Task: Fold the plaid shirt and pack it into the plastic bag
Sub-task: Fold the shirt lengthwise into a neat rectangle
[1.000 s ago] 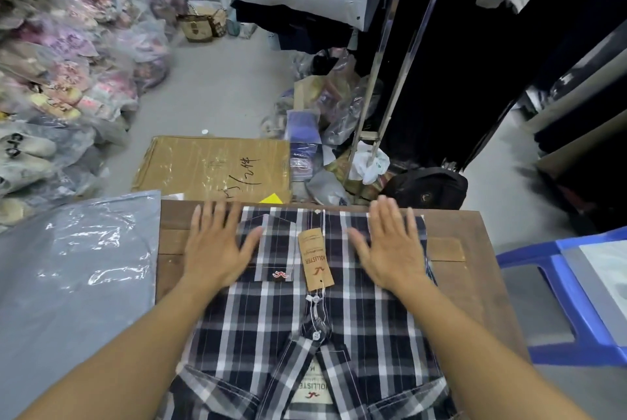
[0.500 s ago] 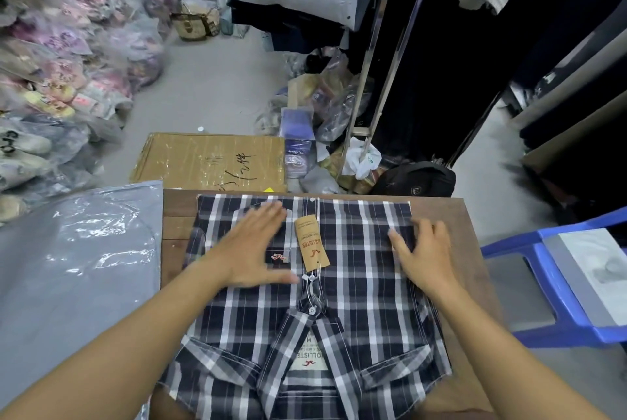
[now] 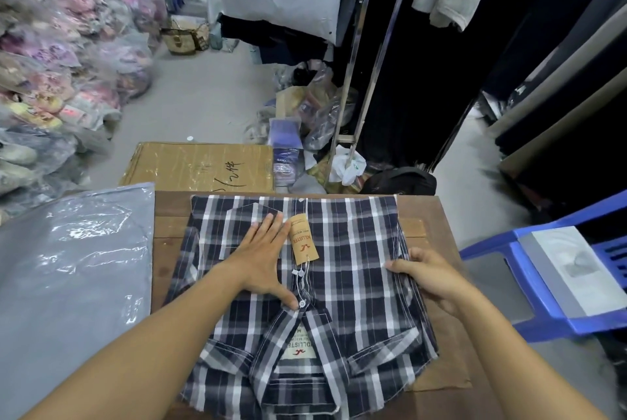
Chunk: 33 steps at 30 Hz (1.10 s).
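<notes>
A navy and white plaid shirt [image 3: 353, 250] lies folded face up on a small brown wooden table [image 3: 437, 212], collar towards me, a tan paper tag [image 3: 303, 239] on its front. My left hand [image 3: 263, 258] presses flat on the chest, fingers together beside the tag. My right hand [image 3: 429, 272] curls over the shirt's right side edge, fingers pinching the fabric there. A clear plastic bag [image 3: 74, 263] with grey content lies to the left of the table.
A blue plastic stool [image 3: 529, 284] holding a grey packet stands at the right. Beyond the table lie a brown cardboard box [image 3: 200, 165], a black bag, loose wrappers and a metal clothes rack. Piles of bagged goods fill the left.
Both hands were flat at the shirt's far end. My left hand slid towards the middle near the tag, and my right hand moved out to the right edge and gripped it.
</notes>
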Tool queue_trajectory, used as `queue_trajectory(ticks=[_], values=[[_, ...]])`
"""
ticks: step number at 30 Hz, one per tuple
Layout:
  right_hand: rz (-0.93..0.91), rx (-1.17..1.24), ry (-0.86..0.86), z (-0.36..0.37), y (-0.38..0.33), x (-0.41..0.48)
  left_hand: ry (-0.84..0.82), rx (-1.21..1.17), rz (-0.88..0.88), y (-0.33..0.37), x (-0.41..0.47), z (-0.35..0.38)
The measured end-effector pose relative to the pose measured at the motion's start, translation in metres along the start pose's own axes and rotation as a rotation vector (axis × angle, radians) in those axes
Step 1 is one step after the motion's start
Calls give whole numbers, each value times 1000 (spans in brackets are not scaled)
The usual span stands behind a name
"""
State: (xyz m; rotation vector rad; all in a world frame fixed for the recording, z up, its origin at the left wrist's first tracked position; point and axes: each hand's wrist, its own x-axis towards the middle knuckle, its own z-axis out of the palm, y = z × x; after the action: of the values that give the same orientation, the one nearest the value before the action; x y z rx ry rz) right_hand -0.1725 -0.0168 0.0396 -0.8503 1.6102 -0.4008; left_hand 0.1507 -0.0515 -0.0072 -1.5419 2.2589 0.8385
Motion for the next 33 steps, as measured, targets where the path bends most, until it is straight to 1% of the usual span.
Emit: queue_trajectory(ticks=[3,8,11,12,15,17,19,20,21,22,23,26,28,29,31,33], values=[[-98,39,-106,5,-32,-19,-7,-11,9,11,1,-1],[-200,-106,-226,47,-91,-43,22,-1,-32,20,1,0],[-248,-191,-282,86,-116,-50,43,27,-12,19,0,-1],[-259,-205,-291,99,-121,-51,67,-41,-5,14,0,-1],[-278,-231,-318,134,-133,-49,138,-521,-20,0,-15,-14],[-290,-255,-332,158,-138,-49,225,-822,-43,-4,-34,-29],[-286,-288,-347,183,-139,-47,321,-1133,-127,-20,-51,-34],[-286,-310,-347,196,-138,-46,309,-1362,-181,-29,-57,-37],[-285,-333,-349,208,-137,-44,269,-1577,-193,-38,-62,-38],[-286,-353,-355,219,-134,-41,253,-1725,-219,-45,-68,-40],[-286,-368,-365,228,-132,-39,261,-1806,-238,-52,-72,-40],[-260,-387,-386,245,-125,-33,296,-1766,-264,-58,-87,-43],[-267,-428,-352,245,-120,-28,265,-1681,-281,-60,-89,-40],[-288,-466,-307,243,-117,-23,240,-1637,-322,-62,-87,-37],[-365,-589,-161,234,-110,-14,223,-1559,-458,-73,-78,-29],[-485,-739,9,225,-100,-3,248,-1582,-539,-80,-72,-24]])
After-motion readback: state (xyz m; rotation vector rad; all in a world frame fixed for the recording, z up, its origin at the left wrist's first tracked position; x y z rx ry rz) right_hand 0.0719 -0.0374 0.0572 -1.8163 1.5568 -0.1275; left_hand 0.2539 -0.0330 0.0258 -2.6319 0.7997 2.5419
